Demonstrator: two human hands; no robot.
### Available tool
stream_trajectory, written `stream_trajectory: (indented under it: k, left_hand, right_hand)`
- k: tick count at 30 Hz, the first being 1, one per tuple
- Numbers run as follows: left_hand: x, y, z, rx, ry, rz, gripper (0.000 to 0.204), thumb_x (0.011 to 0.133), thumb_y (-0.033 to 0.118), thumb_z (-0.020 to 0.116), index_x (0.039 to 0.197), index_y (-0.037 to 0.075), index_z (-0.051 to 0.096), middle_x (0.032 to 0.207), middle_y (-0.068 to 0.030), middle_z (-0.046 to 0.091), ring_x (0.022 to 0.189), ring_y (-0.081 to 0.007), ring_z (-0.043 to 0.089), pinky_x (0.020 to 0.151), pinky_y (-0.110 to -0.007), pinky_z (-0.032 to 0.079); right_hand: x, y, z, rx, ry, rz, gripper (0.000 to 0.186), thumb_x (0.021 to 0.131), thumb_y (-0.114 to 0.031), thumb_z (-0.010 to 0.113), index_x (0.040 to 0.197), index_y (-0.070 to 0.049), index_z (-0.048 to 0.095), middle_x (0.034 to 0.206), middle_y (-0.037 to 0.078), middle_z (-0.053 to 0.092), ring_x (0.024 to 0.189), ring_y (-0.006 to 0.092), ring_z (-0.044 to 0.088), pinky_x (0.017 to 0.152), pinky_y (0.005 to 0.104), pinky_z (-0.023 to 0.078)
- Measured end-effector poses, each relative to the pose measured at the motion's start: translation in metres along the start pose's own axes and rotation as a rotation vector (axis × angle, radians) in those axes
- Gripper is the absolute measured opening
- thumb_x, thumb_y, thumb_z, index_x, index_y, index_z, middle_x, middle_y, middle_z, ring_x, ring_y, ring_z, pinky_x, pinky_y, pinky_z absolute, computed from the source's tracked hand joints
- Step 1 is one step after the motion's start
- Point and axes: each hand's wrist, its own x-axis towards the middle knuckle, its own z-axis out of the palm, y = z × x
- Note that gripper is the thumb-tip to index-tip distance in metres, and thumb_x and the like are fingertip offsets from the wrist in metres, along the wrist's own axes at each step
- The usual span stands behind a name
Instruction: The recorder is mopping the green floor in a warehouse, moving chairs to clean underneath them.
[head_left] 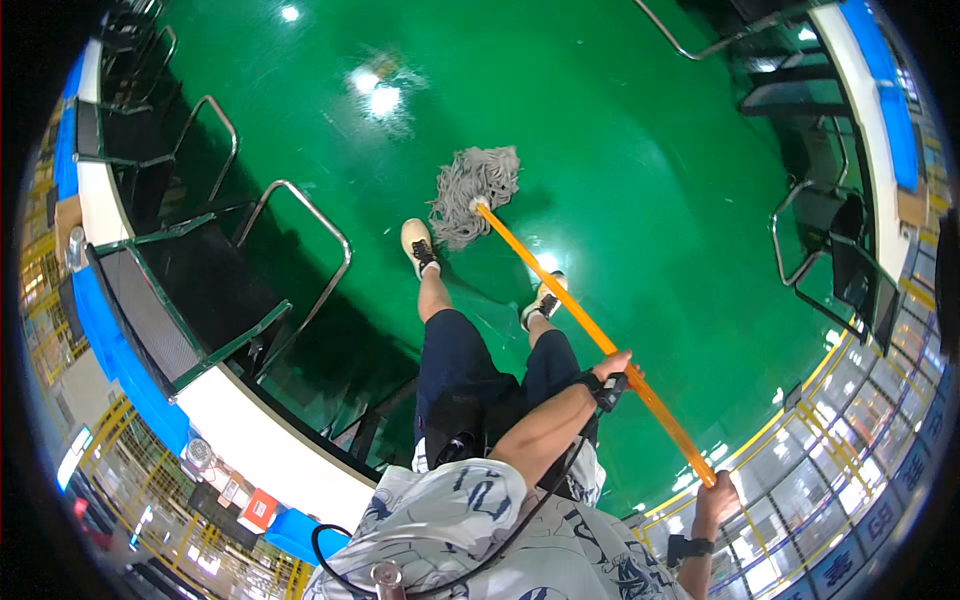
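My left hand grips the middle of an orange mop handle, with a black strap and device on that wrist. Lower right, my right hand is closed round the handle's upper end. The handle runs diagonally away from me to a grey string mop head, which lies on the green floor just beyond my feet in pale shoes.
Black mesh chairs with chrome frames line a white-edged table on the left, which carries blue mats and small items. More chairs stand along a similar table on the right. Yellow railings show at the outer edges.
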Motion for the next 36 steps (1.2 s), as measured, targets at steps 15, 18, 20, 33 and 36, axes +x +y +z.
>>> stream_trajectory:
  k: [15, 18, 20, 33, 36]
  left_hand:
    - [-0.430, 0.483, -0.103, 0.502, 0.690, 1.296, 0.038, 0.077, 0.014, 0.057, 0.094, -0.011, 0.036, 0.069, -0.0161, 0.054, 0.051, -0.0232, 0.059, 0.039, -0.035, 0.046]
    - [-0.465, 0.500, -0.133, 0.410, 0.652, 1.235, 0.030, 0.080, 0.021, 0.052, 0.095, -0.002, 0.041, 0.073, -0.0093, 0.052, 0.052, -0.0190, 0.058, 0.039, -0.032, 0.045]
    - [-0.474, 0.503, -0.137, 0.566, 0.811, 1.209, 0.022, 0.077, 0.018, 0.053, 0.086, -0.002, 0.048, 0.069, -0.0090, 0.055, 0.053, -0.0188, 0.058, 0.043, -0.031, 0.046]
    - [-0.093, 0.202, -0.114, 0.962, 0.550, 1.374, 0.011, 0.068, 0.009, 0.060, 0.063, 0.004, 0.053, 0.055, -0.0048, 0.053, 0.048, -0.0148, 0.052, 0.041, -0.029, 0.042]
    - [-0.038, 0.021, -0.051, 0.149, -0.439, 1.164, 0.017, 0.075, 0.011, 0.059, 0.068, 0.002, 0.046, 0.059, -0.0082, 0.052, 0.050, -0.0178, 0.052, 0.049, -0.031, 0.045]
  right_hand:
    - [0.031, -0.618, -0.200, 1.090, 0.265, -1.179, 0.022, 0.071, -0.015, 0.056, 0.085, -0.001, 0.049, 0.069, 0.019, 0.056, 0.068, 0.0323, 0.057, 0.056, 0.0401, 0.046]
    - [0.015, -0.689, -0.241, 0.637, -0.401, -0.998, 0.028, 0.072, -0.009, 0.053, 0.095, 0.003, 0.043, 0.084, 0.023, 0.058, 0.080, 0.0353, 0.057, 0.070, 0.0394, 0.047]
    - [0.004, -0.686, -0.229, 0.742, -0.354, -0.963, 0.031, 0.075, -0.017, 0.054, 0.093, 0.006, 0.042, 0.073, 0.024, 0.057, 0.073, 0.0389, 0.056, 0.067, 0.0434, 0.046]
    - [0.052, -0.230, -0.054, 0.645, -0.408, -0.793, 0.030, 0.073, -0.018, 0.054, 0.101, -0.009, 0.048, 0.074, 0.019, 0.057, 0.070, 0.0368, 0.055, 0.058, 0.0435, 0.044]
    - [0.038, -0.084, -0.030, 0.480, -0.532, -0.517, 0.029, 0.067, -0.022, 0.060, 0.091, -0.007, 0.054, 0.074, 0.017, 0.058, 0.069, 0.0363, 0.055, 0.059, 0.0428, 0.044]
